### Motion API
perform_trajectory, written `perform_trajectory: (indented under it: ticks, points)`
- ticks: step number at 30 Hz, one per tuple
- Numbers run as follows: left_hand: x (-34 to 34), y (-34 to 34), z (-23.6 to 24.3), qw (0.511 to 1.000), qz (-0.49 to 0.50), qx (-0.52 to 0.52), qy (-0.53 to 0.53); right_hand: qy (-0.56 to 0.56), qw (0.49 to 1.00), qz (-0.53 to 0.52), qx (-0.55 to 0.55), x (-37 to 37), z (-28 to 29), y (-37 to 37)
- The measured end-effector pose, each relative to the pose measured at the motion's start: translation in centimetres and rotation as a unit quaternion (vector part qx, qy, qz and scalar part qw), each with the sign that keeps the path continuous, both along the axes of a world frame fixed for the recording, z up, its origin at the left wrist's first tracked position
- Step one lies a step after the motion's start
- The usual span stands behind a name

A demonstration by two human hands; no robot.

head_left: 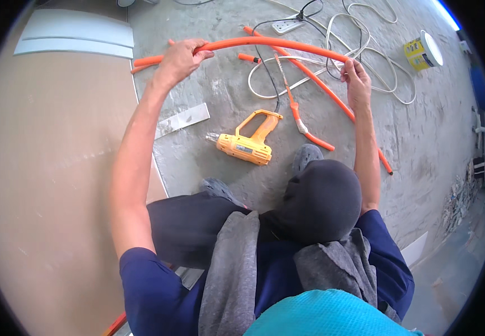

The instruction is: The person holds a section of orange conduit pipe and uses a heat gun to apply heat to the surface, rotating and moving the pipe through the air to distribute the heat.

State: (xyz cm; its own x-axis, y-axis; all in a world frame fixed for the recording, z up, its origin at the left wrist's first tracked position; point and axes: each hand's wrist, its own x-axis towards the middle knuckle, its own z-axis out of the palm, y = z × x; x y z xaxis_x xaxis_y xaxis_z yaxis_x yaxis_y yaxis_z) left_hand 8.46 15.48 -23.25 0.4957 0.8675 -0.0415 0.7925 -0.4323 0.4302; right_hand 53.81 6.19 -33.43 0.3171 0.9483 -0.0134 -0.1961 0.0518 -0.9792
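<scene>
A long orange plastic pipe (276, 41) is held up across the far part of the view, bowed in a gentle arch. My left hand (179, 60) is closed round it towards its left end, which sticks out past the fingers. At the right end, my right hand (357, 81) pinches the pipe between thumb and fingers. Below the arch, a yellow heat gun (248, 147) lies on its side, its nozzle facing left. Right of it rests a thin, saw-like blade (283, 74) with an orange handle (315, 140) bound in white wrapping.
Another orange pipe (332, 95) lies diagonally on the concrete floor, near a short orange piece (249, 57). White cable (388, 87) loops around a power strip (288, 25). A yellow-and-white bucket (423, 51) lies tipped at right. A large brown board (57, 140) covers the left, beside a pale strip (183, 120).
</scene>
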Motion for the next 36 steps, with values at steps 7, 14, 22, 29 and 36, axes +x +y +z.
perform_trajectory:
  ticks: [7,14,22,29,36]
  points:
    - [2.9,-0.6,1.4,0.948,-0.015,0.313,-0.063,0.031,0.992,0.045,-0.111,3.9,5.4,2.3]
    - [5.1,0.4,7.5,0.889,0.007,0.458,-0.014,0.215,0.969,0.092,-0.082,9.2,13.3,11.3]
    - [6.5,1.3,13.5,0.926,0.047,0.064,-0.370,0.078,0.994,0.049,0.065,1.9,21.0,15.3]
    - [7.6,1.2,14.2,0.830,-0.004,-0.274,-0.486,0.114,0.927,0.331,0.136,-9.2,29.8,18.8]
    - [4.6,1.9,12.0,0.821,0.036,-0.350,-0.449,0.068,0.954,0.260,0.133,-11.3,22.6,22.5]
